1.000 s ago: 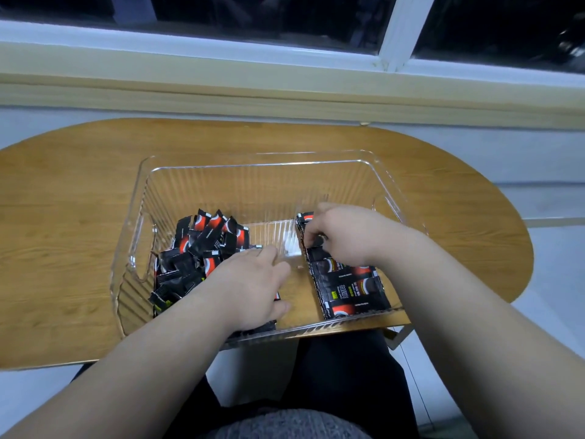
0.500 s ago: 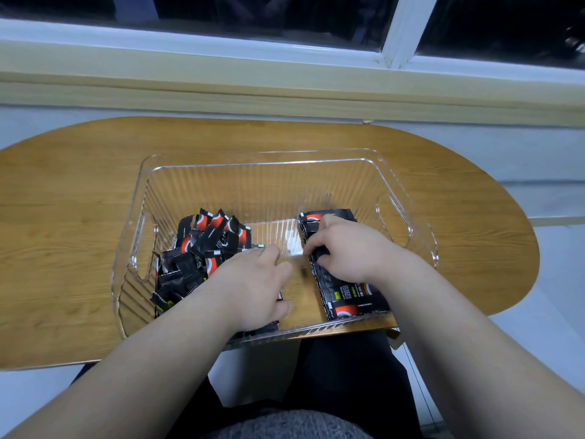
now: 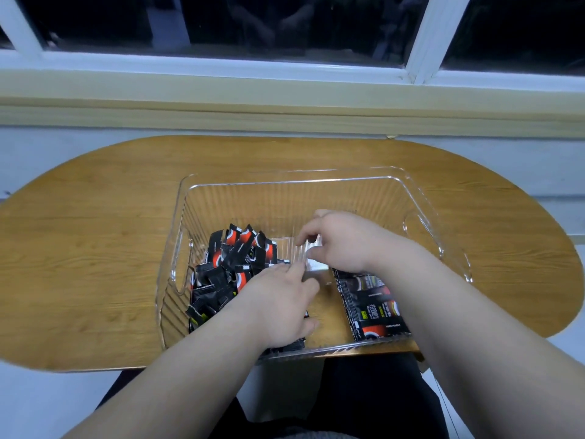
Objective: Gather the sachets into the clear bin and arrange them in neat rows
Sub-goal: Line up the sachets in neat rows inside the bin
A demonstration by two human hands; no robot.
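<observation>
- My left hand (image 3: 278, 305) lies flat and loose on the messy pile of sachets (image 3: 234, 264) in the clear bin (image 3: 285, 201).
- My right hand (image 3: 345, 242) curls its fingers over the neat row of sachets (image 3: 373, 308); I cannot tell if it holds one.

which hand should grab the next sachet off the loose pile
Left, probably: the left hand lies over the loose pile; the right hand is across the clear bin, at the far end of the neat row.

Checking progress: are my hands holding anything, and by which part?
Left hand rests on loose sachets; right hand curls over the sachet row, hold unclear.
</observation>
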